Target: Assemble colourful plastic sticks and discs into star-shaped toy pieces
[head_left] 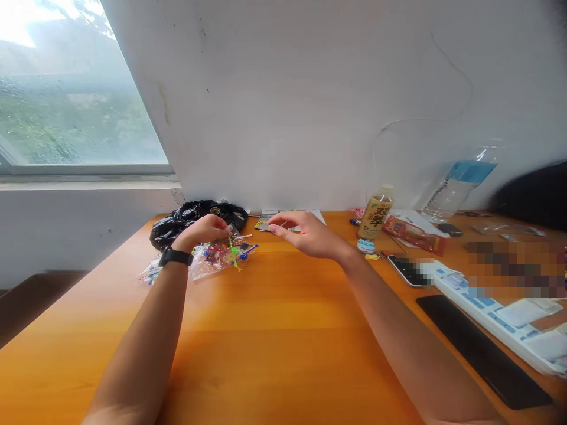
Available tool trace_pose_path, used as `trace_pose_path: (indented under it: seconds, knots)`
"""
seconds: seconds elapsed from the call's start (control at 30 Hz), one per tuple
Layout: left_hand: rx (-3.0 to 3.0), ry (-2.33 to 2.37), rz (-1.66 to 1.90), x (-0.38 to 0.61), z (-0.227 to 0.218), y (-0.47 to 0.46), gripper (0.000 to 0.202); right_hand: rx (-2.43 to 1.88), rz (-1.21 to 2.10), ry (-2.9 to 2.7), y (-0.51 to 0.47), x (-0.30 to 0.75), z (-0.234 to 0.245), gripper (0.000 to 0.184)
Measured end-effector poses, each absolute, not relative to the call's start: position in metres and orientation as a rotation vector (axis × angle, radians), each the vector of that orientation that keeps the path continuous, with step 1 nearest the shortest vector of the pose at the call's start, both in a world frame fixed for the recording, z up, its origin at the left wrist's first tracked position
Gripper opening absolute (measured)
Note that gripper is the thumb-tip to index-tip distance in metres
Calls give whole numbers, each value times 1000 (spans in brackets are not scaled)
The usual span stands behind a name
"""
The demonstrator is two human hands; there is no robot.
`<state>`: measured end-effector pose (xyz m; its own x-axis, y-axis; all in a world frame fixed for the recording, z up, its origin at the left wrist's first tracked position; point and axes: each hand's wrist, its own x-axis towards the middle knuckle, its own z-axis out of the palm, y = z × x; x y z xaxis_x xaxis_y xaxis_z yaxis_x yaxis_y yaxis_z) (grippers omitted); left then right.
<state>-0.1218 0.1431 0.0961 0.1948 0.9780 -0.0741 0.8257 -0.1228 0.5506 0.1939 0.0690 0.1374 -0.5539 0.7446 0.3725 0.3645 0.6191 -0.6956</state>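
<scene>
My left hand [206,230], with a dark watch band on the wrist, is raised over a clear plastic bag [201,270] of small colourful pieces. Its thumb and fingers are pinched together. Directly below the fingertips is a bright green plastic piece [234,251]; whether they hold it I cannot tell. A blue piece [244,255] lies beside the green one. My right hand [305,233] hovers to the right, apart from the bag, thumb and index finger curved with their tips close together. Anything between those tips is too small to make out.
A crumpled black plastic bag [177,227] lies behind my left hand. White paper [316,216] is by the wall. On the right are a drink bottle [375,215], a red snack packet [414,235], a phone [405,270], a white power strip [482,313] and a long black slab [478,348].
</scene>
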Motion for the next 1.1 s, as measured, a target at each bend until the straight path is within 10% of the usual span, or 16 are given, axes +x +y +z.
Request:
trace_pose_path:
  seconds: [0.17,0.37,0.6,1.1]
  knots:
    - [1985,1193,631,-86,120,123,39,-957,944,-2098,103,213,111,42]
    - [1776,744,750,-40,135,100,42,-952,1511,-2020,124,238,77,107]
    - [1716,732,706,-32,129,102,40,-790,1759,-1964,132,268,78,43]
    - [2043,866,-106,-24,69,126,36,-1240,1475,-2296,121,308,118,45]
